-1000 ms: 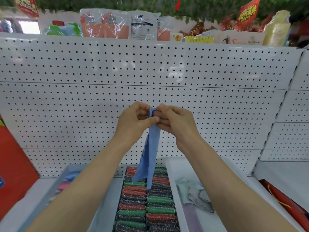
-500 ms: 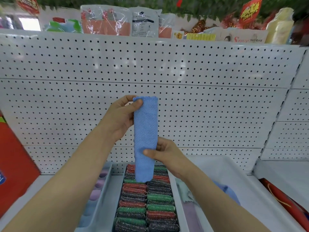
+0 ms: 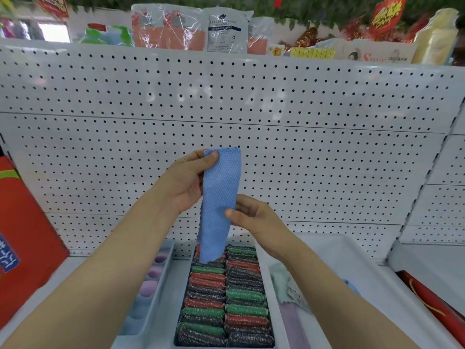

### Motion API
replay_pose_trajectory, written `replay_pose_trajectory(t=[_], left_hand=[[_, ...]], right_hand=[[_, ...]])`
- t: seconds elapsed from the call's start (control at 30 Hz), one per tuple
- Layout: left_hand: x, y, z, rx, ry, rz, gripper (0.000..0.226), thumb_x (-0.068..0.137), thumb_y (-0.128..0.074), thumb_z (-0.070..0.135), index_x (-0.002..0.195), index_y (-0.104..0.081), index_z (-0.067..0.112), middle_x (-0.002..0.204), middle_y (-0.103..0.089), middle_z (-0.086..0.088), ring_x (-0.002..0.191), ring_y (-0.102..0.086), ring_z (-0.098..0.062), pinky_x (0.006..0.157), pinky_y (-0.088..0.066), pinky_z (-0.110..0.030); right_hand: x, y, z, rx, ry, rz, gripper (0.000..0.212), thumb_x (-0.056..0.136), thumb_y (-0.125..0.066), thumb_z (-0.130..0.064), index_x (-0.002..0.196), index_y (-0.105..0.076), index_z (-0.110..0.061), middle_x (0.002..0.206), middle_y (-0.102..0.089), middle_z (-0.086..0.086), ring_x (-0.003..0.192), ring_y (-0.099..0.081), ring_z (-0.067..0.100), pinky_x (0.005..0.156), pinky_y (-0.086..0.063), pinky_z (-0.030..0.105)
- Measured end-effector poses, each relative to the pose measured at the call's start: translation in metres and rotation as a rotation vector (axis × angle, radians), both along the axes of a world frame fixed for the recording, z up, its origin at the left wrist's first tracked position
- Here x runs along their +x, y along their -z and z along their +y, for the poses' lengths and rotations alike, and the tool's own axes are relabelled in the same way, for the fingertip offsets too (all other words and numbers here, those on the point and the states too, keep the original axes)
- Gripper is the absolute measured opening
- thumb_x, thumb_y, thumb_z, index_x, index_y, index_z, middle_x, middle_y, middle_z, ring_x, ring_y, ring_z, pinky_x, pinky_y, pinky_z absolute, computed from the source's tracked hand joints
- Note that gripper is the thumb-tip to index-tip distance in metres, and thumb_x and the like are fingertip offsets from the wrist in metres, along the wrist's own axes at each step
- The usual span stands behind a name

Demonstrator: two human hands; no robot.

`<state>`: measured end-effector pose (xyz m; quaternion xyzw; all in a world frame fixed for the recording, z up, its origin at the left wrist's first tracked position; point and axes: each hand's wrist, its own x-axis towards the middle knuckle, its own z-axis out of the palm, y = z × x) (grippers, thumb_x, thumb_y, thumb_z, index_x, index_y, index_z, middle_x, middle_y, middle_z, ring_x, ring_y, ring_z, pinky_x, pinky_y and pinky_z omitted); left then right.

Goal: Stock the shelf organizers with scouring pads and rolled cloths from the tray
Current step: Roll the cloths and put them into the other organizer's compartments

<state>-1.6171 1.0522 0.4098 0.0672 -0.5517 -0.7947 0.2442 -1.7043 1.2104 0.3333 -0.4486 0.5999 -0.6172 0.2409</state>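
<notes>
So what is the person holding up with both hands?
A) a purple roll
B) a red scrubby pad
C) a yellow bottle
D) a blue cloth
D: the left hand pinches the top of a long blue cloth and the right hand pinches it lower down, so it hangs above the organizer of scouring pads.

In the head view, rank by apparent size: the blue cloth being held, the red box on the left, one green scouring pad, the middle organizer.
1. red box, though it is cut off by the frame edge and near the camera
2. middle organizer
3. blue cloth, held up nearer the camera, so unsure against the organizer
4. green scouring pad
</notes>
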Motion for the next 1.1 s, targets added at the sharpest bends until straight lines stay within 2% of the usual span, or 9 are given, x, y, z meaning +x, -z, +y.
replay_pose_trajectory(t=[0.1,0.2,0.4,0.57,0.63,0.73,0.83,1.0,1.1], left_hand=[[0.002,0.000,-0.005,0.023,-0.013,-0.011,0.006,0.093,-0.061,0.011,0.098,-0.064,0.008,0.093,-0.071,-0.007,0.079,-0.069,-0.020,0.069,-0.062,-0.031],[0.005,0.003,-0.013,0.035,-0.036,-0.033,0.010,0.093,-0.062,0.012,0.102,-0.064,0.008,0.096,-0.070,-0.008,0.083,-0.068,-0.020,0.073,-0.061,-0.031],[0.011,0.009,-0.025,-0.068,-0.177,-0.141,0.011,0.093,-0.065,0.014,0.102,-0.064,0.009,0.091,-0.071,-0.005,0.073,-0.070,-0.016,0.060,-0.058,-0.025],[0.015,0.017,-0.028,-0.116,-0.150,-0.295,0.010,0.092,-0.066,0.013,0.100,-0.063,0.007,0.084,-0.069,-0.007,0.062,-0.068,-0.014,0.053,-0.055,-0.023],[0.014,0.021,-0.026,-0.111,-0.106,-0.354,0.014,0.093,-0.064,0.011,0.107,-0.064,0.007,0.089,-0.068,-0.009,0.066,-0.066,-0.016,0.052,-0.054,-0.024],[0.013,0.028,-0.025,-0.064,0.021,-0.406,0.022,0.092,-0.062,0.009,0.113,-0.067,0.015,0.105,-0.063,-0.014,0.090,-0.058,-0.026,0.062,-0.054,-0.030],[0.012,0.035,-0.021,0.037,0.175,-0.425,0.021,0.092,-0.060,0.009,0.112,-0.064,0.007,0.111,-0.058,-0.017,0.100,-0.050,-0.028,0.074,-0.051,-0.031],[0.015,0.041,-0.004,0.112,0.292,-0.360,0.028,0.076,-0.064,0.019,0.096,-0.069,0.001,0.093,-0.067,-0.013,0.078,-0.064,-0.022,0.067,-0.059,-0.032],[0.018,0.045,-0.002,0.171,0.296,-0.265,0.037,0.080,-0.063,0.028,0.108,-0.066,0.003,0.091,-0.066,-0.011,0.076,-0.066,-0.019,0.067,-0.061,-0.029]], right_hand=[[0.003,0.000,-0.004,0.057,-0.064,-0.062,0.030,0.093,-0.064,-0.008,0.122,-0.066,-0.001,0.121,-0.070,0.010,0.112,-0.067,0.024,0.096,-0.054,0.036],[0.007,-0.003,-0.004,0.093,-0.111,-0.105,0.030,0.091,-0.065,-0.007,0.121,-0.067,0.000,0.119,-0.071,0.010,0.110,-0.068,0.025,0.095,-0.055,0.036],[0.013,-0.017,-0.001,0.071,-0.091,-0.064,0.026,0.091,-0.068,-0.011,0.115,-0.071,-0.004,0.122,-0.069,0.006,0.114,-0.065,0.024,0.103,-0.048,0.043],[0.014,-0.032,0.004,0.026,0.060,0.309,0.017,0.090,-0.071,-0.028,0.105,-0.077,-0.029,0.153,-0.028,-0.029,0.143,-0.023,-0.004,0.107,-0.033,0.031],[0.014,-0.038,0.006,-0.032,0.020,0.342,0.018,0.091,-0.070,-0.028,0.108,-0.077,-0.025,0.155,-0.025,-0.031,0.146,-0.016,-0.006,0.114,-0.027,0.041],[0.017,-0.047,0.009,-0.110,-0.098,0.226,0.026,0.090,-0.068,-0.020,0.115,-0.073,-0.012,0.148,-0.047,-0.018,0.143,-0.035,0.006,0.111,-0.036,0.051],[0.019,-0.056,0.007,-0.182,-0.110,0.032,0.025,0.085,-0.071,-0.011,0.110,-0.072,-0.006,0.130,-0.066,-0.002,0.118,-0.062,0.019,0.094,-0.052,0.040],[0.013,-0.061,0.001,-0.305,0.074,-0.098,0.025,0.081,-0.072,-0.015,0.104,-0.073,-0.007,0.101,-0.075,0.006,0.095,-0.069,0.023,0.087,-0.056,0.038],[0.008,-0.061,0.001,-0.322,0.154,-0.128,0.017,0.089,-0.065,-0.010,0.104,-0.073,-0.008,0.100,-0.076,0.003,0.091,-0.071,0.018,0.080,-0.056,0.032]])
